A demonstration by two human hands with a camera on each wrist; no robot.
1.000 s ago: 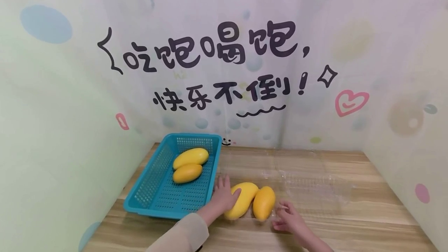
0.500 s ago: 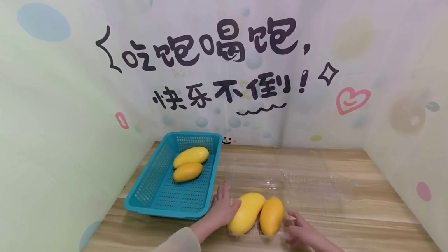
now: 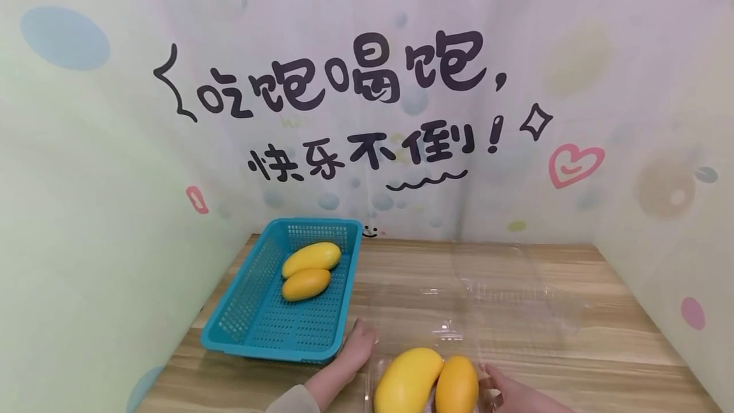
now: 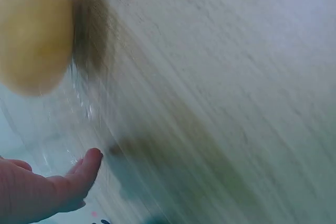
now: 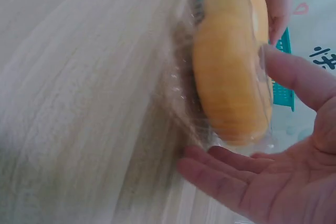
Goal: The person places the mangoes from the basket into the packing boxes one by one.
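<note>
Two mangoes lie side by side in a clear plastic clamshell box at the front of the table: a larger yellow mango (image 3: 408, 382) and a smaller orange mango (image 3: 457, 387). The open lid (image 3: 413, 320) stretches out behind them. My right hand (image 5: 283, 177) holds the right side of the box (image 5: 266, 90), thumb at the upper rim and fingers low against the wall. Along the left side is my left hand (image 3: 357, 348), fingers extended beside the box, between it and the blue basket. In the left wrist view, a fingertip (image 4: 93, 157) is right at the clear edge.
A blue plastic basket (image 3: 229, 311) stands at the left, with a yellow mango (image 3: 312, 260) and an orange mango (image 3: 306, 284) inside. Another clear plastic container (image 3: 510, 292) lies at the back right of the wooden table (image 3: 625, 355). Printed curtains enclose the table.
The box with its two mangoes has slid toward me and slightly right. My right hand has come along with it; my left hand has shifted from beside the yellow mango to farther back.
</note>
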